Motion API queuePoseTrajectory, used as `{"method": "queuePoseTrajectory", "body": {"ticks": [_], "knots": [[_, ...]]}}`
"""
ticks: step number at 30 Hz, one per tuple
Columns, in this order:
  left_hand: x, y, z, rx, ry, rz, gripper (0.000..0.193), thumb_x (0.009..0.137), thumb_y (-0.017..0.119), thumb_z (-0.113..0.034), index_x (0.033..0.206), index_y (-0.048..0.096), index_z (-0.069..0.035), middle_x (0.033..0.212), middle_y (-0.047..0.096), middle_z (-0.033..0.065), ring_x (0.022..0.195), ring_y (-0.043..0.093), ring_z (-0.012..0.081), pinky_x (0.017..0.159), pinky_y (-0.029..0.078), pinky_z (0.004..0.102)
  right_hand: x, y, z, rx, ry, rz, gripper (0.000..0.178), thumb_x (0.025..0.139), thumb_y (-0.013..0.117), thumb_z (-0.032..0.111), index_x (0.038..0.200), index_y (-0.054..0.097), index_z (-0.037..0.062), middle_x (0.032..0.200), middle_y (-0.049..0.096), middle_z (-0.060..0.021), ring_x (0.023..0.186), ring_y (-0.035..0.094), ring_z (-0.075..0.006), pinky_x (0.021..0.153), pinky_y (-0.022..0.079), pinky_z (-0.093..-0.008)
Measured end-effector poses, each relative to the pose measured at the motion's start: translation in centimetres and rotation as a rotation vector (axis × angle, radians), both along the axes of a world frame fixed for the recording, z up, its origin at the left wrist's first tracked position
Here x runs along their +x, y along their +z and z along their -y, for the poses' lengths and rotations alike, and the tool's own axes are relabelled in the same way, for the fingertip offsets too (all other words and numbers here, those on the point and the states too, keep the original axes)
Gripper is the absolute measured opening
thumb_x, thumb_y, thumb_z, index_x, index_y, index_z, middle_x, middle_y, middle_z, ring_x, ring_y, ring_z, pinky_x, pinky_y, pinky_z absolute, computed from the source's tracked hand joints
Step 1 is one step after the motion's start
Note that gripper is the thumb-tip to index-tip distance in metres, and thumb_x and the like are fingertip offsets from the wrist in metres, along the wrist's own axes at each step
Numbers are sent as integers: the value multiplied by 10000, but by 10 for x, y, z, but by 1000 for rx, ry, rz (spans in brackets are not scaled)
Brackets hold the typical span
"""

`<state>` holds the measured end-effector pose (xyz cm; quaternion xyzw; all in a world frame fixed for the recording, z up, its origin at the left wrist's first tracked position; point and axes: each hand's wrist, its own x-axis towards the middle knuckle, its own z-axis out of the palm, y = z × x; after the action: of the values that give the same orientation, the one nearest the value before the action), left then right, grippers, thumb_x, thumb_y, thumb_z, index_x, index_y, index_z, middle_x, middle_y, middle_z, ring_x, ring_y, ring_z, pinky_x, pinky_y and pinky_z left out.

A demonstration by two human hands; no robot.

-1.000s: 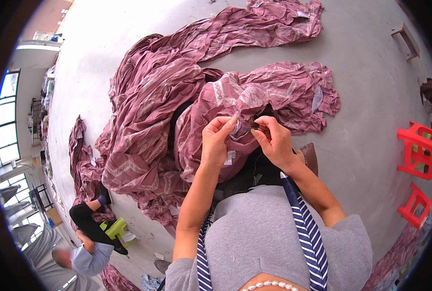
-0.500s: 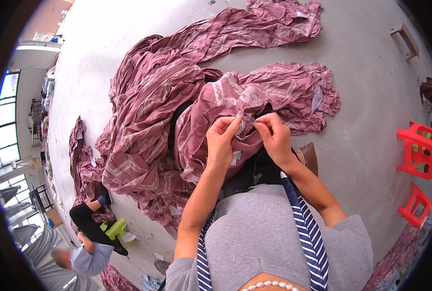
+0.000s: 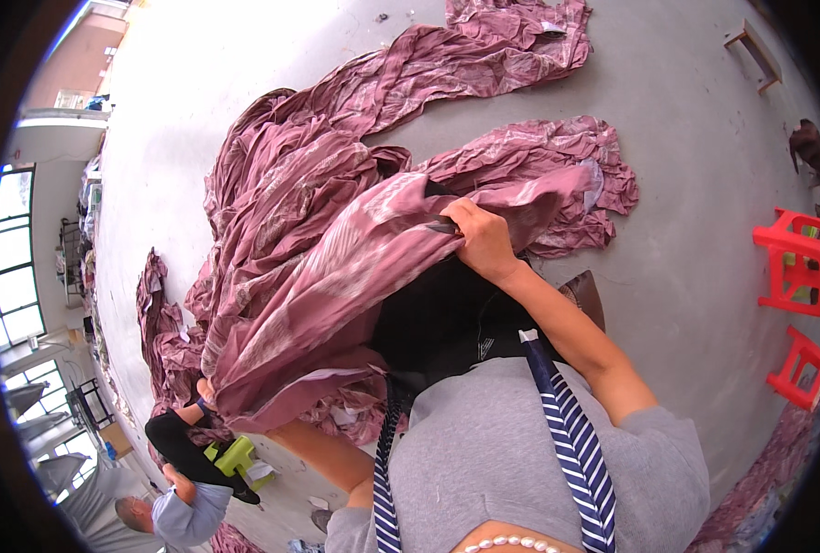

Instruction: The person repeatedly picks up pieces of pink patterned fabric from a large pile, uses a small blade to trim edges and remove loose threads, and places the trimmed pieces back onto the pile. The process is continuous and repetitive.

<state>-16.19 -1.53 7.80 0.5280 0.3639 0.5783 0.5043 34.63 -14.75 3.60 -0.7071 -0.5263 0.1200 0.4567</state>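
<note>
A dusty-pink cloth with pale lace-like patterned bands [image 3: 336, 249] stretches between my hands across my lap, blurred in places by motion. My right hand [image 3: 484, 241] is closed on its upper edge; a small dark object [image 3: 444, 225] pokes out by the fingers, its kind unclear. Far to the left, my left hand [image 3: 208, 391] grips the cloth's other end; most of that hand and wrist is hidden under the fabric. Beneath and beyond lies a big heap of the same pink cloth [image 3: 281, 157], with pale tags on its ends.
On the right stand a red plastic stool [image 3: 767, 263], another red stool [image 3: 800, 373] and a small wooden bench [image 3: 751, 55]. At lower left a person [image 3: 184, 507] sits by a green stool [image 3: 237, 458]. Grey floor [image 3: 686, 203] surrounds the heap.
My hands were close together, pinching at the cloth in front of me. My left hand has swung far left, spreading the cloth; my right hand has shifted slightly left and grips its edge.
</note>
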Motion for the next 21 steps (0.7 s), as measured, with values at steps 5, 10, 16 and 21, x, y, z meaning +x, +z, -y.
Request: {"method": "queuePoseTrajectory", "body": {"ticks": [5,10,16,21], "knots": [[48,54,1,-119,249,-391,123,890,598,-67,1009,579,-41,912,585,19,759,543,97,668,454,238,-49,49,-15,173,179,-19,173,713,592,28,871,525,43,808,559,-133,705,613,-330,583,486,-424],[181,97,-3,108,230,-1058,253,837,664,-59,1087,640,-27,1024,665,56,840,595,107,683,461,239,-120,44,-22,-31,534,-187,225,690,621,30,879,500,18,820,543,-168,722,606,-384,618,487,-464],[387,63,33,658,-832,-972,514,644,800,-208,1104,605,-89,1261,526,135,1128,522,329,910,443,410,-166,-21,-2,63,792,-8,385,655,623,7,1027,545,-54,929,610,-222,823,640,-381,687,523,-445],[416,-6,33,639,-755,-941,184,689,733,-130,817,616,-67,887,605,88,881,577,276,710,474,368,-94,32,37,-350,854,118,309,751,560,50,1051,550,-20,1010,602,-181,807,641,-335,653,540,-411]]}}
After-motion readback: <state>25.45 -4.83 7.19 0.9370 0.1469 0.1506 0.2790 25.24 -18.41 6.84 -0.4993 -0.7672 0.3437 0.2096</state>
